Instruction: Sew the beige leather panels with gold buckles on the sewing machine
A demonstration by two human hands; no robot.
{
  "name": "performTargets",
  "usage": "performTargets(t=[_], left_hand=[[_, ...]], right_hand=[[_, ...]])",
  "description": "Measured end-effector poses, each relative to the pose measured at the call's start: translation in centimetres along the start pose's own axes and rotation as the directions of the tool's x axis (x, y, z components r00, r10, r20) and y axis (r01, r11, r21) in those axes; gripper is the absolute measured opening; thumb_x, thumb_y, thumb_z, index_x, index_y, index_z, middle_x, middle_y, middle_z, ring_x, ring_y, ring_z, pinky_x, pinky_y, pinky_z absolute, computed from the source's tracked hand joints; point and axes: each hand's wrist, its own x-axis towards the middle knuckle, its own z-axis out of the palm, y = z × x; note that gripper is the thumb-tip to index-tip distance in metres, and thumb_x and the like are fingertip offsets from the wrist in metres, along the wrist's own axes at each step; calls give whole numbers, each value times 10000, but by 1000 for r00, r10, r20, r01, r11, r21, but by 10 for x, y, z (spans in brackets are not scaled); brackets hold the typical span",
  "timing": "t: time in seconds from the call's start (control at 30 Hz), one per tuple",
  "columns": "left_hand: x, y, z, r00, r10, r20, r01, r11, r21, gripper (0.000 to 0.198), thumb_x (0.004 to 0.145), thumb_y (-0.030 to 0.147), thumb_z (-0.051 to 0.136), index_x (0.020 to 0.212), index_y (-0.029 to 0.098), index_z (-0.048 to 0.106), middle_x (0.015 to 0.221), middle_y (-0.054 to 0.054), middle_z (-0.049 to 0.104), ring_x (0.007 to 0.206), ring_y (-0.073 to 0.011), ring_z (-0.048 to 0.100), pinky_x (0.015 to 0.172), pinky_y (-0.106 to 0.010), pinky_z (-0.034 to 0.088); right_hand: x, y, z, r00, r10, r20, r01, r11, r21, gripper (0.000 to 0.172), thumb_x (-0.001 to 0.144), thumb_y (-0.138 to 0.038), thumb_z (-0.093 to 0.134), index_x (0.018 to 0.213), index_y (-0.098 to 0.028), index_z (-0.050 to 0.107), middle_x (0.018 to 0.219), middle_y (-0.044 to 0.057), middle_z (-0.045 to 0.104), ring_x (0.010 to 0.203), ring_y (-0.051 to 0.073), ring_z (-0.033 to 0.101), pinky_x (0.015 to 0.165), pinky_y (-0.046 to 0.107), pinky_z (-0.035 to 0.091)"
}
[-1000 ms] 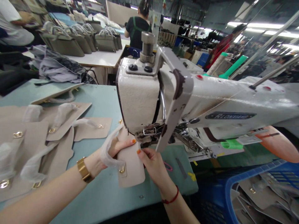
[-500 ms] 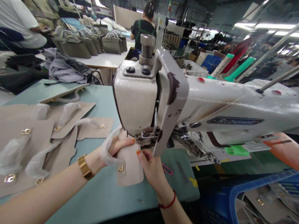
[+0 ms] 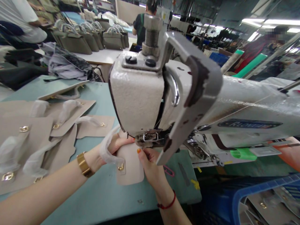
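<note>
A beige leather panel (image 3: 131, 167) with a gold ring and a plastic-wrapped strap lies under the head of a white sewing machine (image 3: 140, 93). My left hand (image 3: 116, 147) grips the panel's left edge, thumb on top, close to the needle area. My right hand (image 3: 148, 162) pinches the panel's right side just below the presser foot (image 3: 150, 139). The panel's far end is hidden beneath the machine head. A gold watch sits on my left wrist and a red cord on my right.
Several beige panels (image 3: 35, 137) with gold fittings lie spread on the teal table at left. A blue crate (image 3: 264, 200) with more pieces stands at lower right. Finished olive handbags (image 3: 77, 42) line a white table behind. Other people work in the background.
The view has drawn closer to the machine head, which now looms larger. Both hands keep their hold on the panel, which has slid slightly further under the head.
</note>
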Motion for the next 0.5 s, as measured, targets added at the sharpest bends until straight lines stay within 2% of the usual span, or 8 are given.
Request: performTargets(t=[0.07,0.17,0.27,0.33,0.4,0.5], left_hand=[[2,-3,-4,1000,-25,7,26,1000,-9,487,692,315,749,1130,152,615,862,6,761,720,-188,689,656,-290,586],[4,-6,-7,999,-39,14,39,998,-42,385,661,313,771,1006,182,663,843,7,760,728,-202,695,657,-308,588],[3,-6,-7,1000,-27,0,27,997,-69,273,586,328,815,774,183,680,683,1,735,699,-222,694,627,-313,583],[3,-5,-6,999,-33,-8,33,998,-58,246,590,330,814,703,170,666,603,-4,706,681,-224,691,623,-312,580],[3,-5,-5,1000,-24,-15,23,999,-33,238,645,323,783,790,163,684,664,-27,726,679,-217,688,634,-321,579],[4,-6,-5,1000,-2,-28,2,1000,-12,340,678,337,760,966,170,692,849,-93,751,678,-224,684,631,-341,581]], right_hand=[[0,-2,0,1000,4,-5,-5,1000,-11,388,828,-457,507,592,-149,501,560,-21,426,530,77,339,474,216,264],[0,-1,0,1000,-5,-9,5,999,-52,383,839,-430,500,578,-152,461,559,-28,384,542,74,322,477,215,240],[-1,0,-1,999,-35,-9,34,994,-107,385,863,-427,472,603,-143,489,574,-25,390,563,77,339,496,219,250],[-4,0,-3,998,-57,-25,51,983,-179,389,879,-425,456,628,-135,524,588,-19,424,580,83,369,513,223,264],[-7,-1,-5,997,-74,-21,66,962,-264,387,888,-420,455,647,-133,550,601,-15,462,590,85,398,524,225,275],[-18,-4,-8,996,-76,45,87,938,-336,359,902,-410,453,699,-150,592,624,-12,525,600,92,458,531,222,309]])
